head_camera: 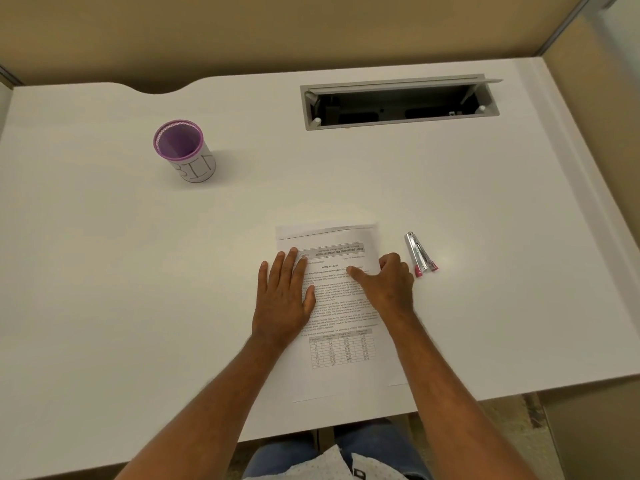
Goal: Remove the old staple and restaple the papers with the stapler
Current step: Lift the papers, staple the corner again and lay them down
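purple-rimmed white cup (185, 152), silver stapler (420, 251) with pink tips, white desk (104, 271).

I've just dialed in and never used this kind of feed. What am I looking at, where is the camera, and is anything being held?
There is no machine here: a person works with bare hands, and the one picture comes from a camera on their head, looking down at a white desk. The left hand lies flat on the printed papers; the right hand rests on their right side. Neither holds anything. A small stapler lies right of the papers, untouched. Far left stands a purple-rimmed cup, and an open cable slot sits at the back.
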Motion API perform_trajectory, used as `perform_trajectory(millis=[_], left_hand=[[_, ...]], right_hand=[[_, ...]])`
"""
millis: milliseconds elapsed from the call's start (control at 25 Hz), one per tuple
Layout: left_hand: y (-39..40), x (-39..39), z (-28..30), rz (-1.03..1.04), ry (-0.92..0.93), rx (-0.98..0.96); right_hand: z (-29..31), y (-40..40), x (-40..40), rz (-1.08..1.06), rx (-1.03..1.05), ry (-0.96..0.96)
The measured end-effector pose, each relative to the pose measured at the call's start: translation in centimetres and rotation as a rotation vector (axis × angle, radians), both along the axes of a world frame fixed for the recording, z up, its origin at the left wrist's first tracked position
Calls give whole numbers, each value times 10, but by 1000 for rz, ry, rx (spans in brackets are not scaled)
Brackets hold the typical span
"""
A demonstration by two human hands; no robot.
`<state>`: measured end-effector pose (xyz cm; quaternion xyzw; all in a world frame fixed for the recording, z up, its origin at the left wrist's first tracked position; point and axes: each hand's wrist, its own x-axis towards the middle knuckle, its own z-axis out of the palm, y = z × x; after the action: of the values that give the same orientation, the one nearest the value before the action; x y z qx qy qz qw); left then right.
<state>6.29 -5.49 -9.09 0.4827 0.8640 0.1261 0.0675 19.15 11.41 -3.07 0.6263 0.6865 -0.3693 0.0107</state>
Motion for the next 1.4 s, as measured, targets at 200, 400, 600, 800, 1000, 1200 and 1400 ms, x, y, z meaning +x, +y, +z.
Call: perform_trajectory(millis=[200, 400, 600, 800, 1000, 1200, 1400], left_hand=[[-1, 0, -4, -3, -1, 15], [-1, -1, 2, 0, -100, 85], [23, -27, 57, 665, -1037, 562], [50, -89, 134, 452, -1430, 707], [64, -98, 216, 303, -1141, 886], [49, -91, 224, 208, -1041, 900], [38, -85, 203, 192, -1072, 818]], right_hand=[[-12, 11, 17, -114, -243, 235], [-9, -1, 22, -88, -244, 427], [25, 5, 17, -48, -230, 627], [83, 21, -9, 16, -117, 802], [136, 25, -28, 49, 53, 973], [136, 14, -30, -1, 63, 1031], [121, 6, -34, -76, 26, 970]])
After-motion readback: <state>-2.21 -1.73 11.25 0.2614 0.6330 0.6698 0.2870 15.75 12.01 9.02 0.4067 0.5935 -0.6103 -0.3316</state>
